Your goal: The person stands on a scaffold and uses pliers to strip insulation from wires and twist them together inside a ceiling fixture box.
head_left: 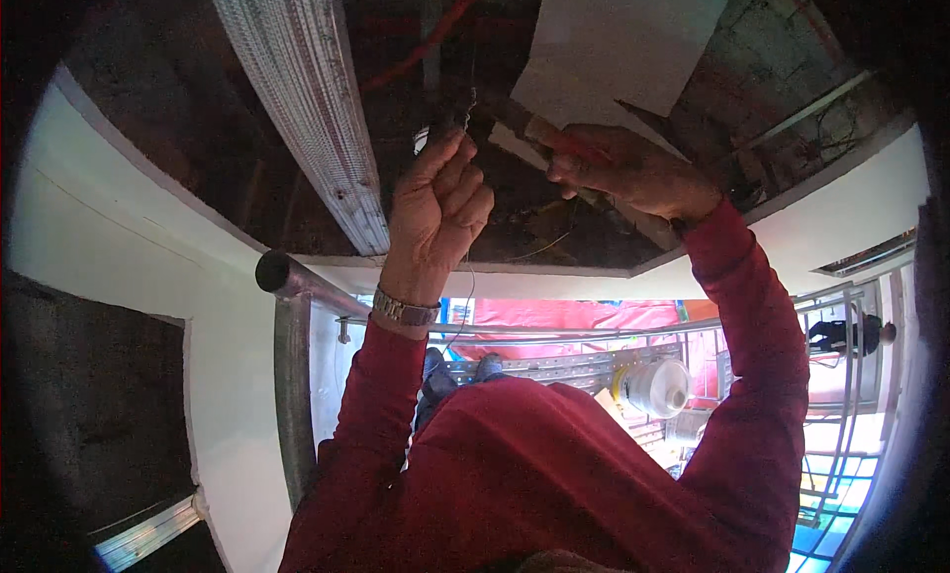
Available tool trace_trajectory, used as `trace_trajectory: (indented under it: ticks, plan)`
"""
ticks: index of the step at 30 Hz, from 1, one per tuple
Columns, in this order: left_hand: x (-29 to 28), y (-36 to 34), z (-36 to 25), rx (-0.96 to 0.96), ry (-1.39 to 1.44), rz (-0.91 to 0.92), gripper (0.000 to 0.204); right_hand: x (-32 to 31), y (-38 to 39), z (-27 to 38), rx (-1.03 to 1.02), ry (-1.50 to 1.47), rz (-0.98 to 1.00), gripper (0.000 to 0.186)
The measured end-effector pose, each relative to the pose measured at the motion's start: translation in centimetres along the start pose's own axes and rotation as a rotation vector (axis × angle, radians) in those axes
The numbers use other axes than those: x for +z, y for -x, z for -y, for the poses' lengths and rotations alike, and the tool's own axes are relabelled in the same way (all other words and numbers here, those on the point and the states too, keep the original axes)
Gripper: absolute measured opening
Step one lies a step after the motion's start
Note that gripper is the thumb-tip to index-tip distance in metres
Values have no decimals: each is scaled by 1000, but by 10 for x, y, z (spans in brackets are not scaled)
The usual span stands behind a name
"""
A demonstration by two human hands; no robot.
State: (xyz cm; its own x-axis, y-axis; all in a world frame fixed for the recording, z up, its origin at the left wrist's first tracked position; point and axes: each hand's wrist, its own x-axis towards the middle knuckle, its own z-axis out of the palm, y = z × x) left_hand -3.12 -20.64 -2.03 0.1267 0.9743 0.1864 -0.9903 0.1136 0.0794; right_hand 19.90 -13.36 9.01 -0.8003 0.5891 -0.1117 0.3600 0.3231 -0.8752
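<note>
Overhead, in a dark opening in a white ceiling, my left hand (pixel 441 202) pinches at the lower part of a thin twisted wire (pixel 472 108) hanging from above. Just to its right, my right hand (pixel 633 172) is wrapped round a red-handled tool (pixel 584 147), whose working end is hard to make out. A thin loose wire (pixel 539 248) curves below my hands. A ribbed metal channel (pixel 297 98) runs left of my left hand, and a pale board (pixel 618 44) lies in the opening above my right hand.
A dark metal pipe (pixel 294 395) of a scaffold railing stands beside my left arm. Below are a scaffold deck (pixel 554 362), a white bucket (pixel 653 388) and pink sheeting (pixel 564 314). At the far right is another person (pixel 853 334) in dark clothes.
</note>
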Motion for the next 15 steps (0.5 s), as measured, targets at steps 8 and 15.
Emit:
trace_trajectory:
  ticks: [8,15]
  plan:
    - [5,0,1,23,-36,-55,18,-1,-3,-8,-5,-7,-21,50]
    - [4,1,-1,1,-54,-22,18,-5,-3,5,81,39,5,56]
